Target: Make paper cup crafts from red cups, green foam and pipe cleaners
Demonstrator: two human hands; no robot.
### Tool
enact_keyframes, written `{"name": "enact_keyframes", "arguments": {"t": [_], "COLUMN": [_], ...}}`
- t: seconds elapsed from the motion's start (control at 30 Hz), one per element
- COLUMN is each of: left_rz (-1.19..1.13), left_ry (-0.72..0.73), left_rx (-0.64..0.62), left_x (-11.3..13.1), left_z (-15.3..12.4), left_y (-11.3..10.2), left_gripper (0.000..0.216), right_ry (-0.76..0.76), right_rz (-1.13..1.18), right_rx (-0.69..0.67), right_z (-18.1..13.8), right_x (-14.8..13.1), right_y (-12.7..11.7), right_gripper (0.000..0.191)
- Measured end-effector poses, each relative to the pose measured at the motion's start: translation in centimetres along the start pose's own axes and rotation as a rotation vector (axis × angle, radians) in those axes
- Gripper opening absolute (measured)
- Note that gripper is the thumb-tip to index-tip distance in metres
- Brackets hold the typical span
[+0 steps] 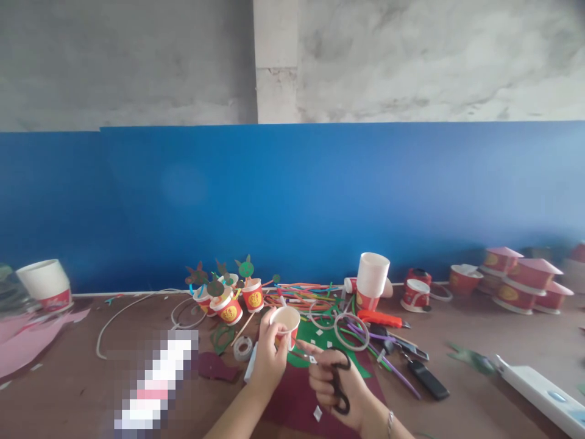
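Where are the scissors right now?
In the head view, the scissors are low and just right of the middle, in the right hand, near the cup that the left hand holds.

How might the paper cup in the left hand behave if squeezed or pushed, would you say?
The paper cup is probably light, since its wall looks thin. Its open rim would likely bend under a firm squeeze. Narrowing towards the base, it might tip if stood up and pushed.
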State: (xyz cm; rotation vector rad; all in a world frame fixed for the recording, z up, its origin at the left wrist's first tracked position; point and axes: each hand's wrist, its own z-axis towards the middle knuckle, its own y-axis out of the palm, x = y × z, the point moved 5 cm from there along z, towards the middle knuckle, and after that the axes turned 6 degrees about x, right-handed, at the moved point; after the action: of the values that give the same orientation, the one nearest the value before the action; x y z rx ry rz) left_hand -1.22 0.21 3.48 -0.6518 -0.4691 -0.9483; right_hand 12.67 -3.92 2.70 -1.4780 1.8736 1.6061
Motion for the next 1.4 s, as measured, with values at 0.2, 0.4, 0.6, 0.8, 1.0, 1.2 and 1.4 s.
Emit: {"name": "enact_keyframes", "arguments": {"t": [0.2, 0.4, 0.6, 0.8, 1.0, 1.2, 1.4], "left_rz": [-0.002, -0.067, -0.09, -0.064, -0.081, -0.212, -0.182], "left_ry": [-0.016, -0.121, -0.107, -0.084, -0.119, -0.284, -0.417], "left_rx": [-0.021, -0.1, -0.089, -0.1, -0.012, -0.063, -0.036], "left_x": [0.3, 0.0, 0.0, 0.6, 0.1, -0.4, -1.1], "left_z": [0.2, 0.3, 0.1, -0.1, -0.5, -0.8, -0.8], "left_y": [-0.3, -0.2, 0.0, 0.1, 0.0, 1.0, 1.3], "left_gripper": [0.012, 0.014, 0.016, 0.018, 0.022, 0.082, 0.073], "right_ry": [-0.373, -0.595, -0.618, -0.381, -0.534, -0.412, -0.401], "right_rz": [-0.74, -1.417, -1.416, -0.838, -0.961, -0.546, -0.607], "right_rx": [0.2, 0.305, 0.318, 0.253, 0.281, 0.222, 0.178], "right_z": [0.0, -0.7, -0.8, 0.6, 0.3, -0.4, -0.7], "right_x": [-0.7, -0.9, -1.1, -0.2, -0.6, -1.8, -2.3], "right_y": [-0.2, -0.1, 0.3, 0.1, -0.3, 0.3, 0.2], "right_gripper": [0.064, 0.074, 0.075, 0.072, 0.072, 0.071, 0.07]}}
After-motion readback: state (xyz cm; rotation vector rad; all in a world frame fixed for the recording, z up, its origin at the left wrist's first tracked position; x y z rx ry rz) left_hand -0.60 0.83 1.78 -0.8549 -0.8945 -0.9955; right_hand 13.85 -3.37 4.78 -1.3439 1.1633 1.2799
